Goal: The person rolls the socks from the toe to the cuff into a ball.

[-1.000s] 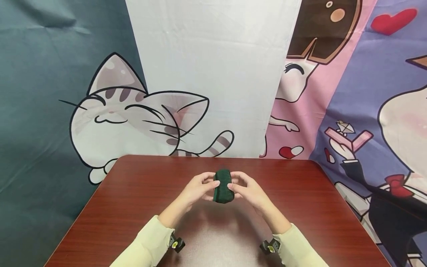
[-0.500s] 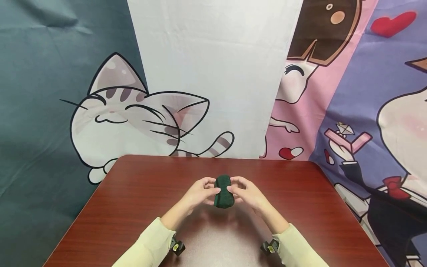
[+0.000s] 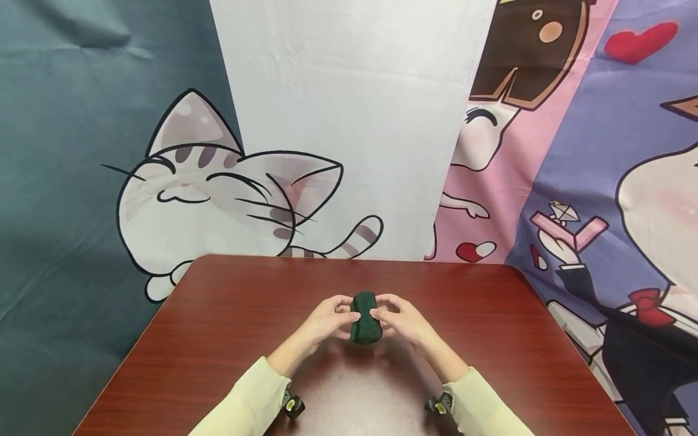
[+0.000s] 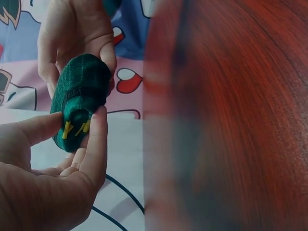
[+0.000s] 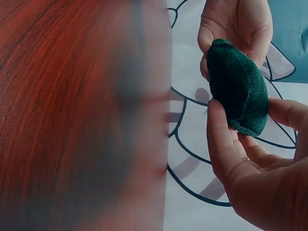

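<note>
A compact bundle of dark green knit fabric, looking like rolled-up socks [image 3: 366, 327], is held up over the table in the head view. My left hand [image 3: 323, 322] pinches its left side, thumb in front and fingers behind. On the opposite side, my right hand [image 3: 408, 322] grips it the same way. The left wrist view shows ribbing, a darker band and small yellow marks on the rolled socks [image 4: 82, 79]. From the right wrist, the socks [image 5: 238, 89] show a plain face with a fold near the lower end.
Beneath the hands lies a glossy reddish-brown wooden table [image 3: 229, 339] with rounded far corners. Directly behind it hangs a cloth backdrop [image 3: 349, 121] printed with a cartoon cat and figures. A small black device [image 3: 294, 407] is strapped at each sleeve cuff.
Both hands have come down and slightly nearer the body together with the rolled socks. The grip on both sides looks the same as before.
</note>
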`<state>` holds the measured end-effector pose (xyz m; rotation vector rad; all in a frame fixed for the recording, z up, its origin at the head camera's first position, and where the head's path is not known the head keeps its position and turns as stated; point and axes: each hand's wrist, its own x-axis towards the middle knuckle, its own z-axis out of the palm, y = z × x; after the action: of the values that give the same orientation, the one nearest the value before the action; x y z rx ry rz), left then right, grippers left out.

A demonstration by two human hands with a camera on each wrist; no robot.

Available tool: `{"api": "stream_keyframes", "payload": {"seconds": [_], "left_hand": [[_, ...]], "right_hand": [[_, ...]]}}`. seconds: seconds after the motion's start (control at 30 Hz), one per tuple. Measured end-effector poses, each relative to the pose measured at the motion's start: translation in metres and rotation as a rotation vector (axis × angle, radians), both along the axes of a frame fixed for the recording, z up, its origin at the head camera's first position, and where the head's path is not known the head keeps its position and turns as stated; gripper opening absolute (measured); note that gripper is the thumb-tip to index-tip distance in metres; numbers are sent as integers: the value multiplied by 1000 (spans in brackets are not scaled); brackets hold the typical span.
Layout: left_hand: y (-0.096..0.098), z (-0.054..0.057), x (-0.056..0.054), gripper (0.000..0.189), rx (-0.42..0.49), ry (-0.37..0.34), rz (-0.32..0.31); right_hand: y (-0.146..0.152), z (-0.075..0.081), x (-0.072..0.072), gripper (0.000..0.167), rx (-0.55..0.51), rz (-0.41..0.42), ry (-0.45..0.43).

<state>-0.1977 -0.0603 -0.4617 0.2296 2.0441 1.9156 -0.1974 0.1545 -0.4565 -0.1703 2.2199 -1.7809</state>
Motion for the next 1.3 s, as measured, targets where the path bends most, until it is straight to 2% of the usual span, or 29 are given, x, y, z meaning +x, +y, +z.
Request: {"api": "stream_keyframes", "payload": {"seconds": [0.27,0.6,0.8,1.13,1.3], "left_hand": [[0,-11,-4,47,6,-8,-8],[2,-17,-5,46,-7,-12,-17],[4,-21,-6,45,-4,-38,-8],[6,-30,-5,40,-13,-55,-9],[7,-34,-8,41,-8,-67,-5]], "right_hand": [[-2,-5,-1,44,35,-12,1],[-3,-10,-3,45,23,4,-31],[-3,-13,-3,45,14,-4,-50],[-2,-23,-6,46,95,8,-40],[-1,-28,-8,47,99,0,-38]]}}
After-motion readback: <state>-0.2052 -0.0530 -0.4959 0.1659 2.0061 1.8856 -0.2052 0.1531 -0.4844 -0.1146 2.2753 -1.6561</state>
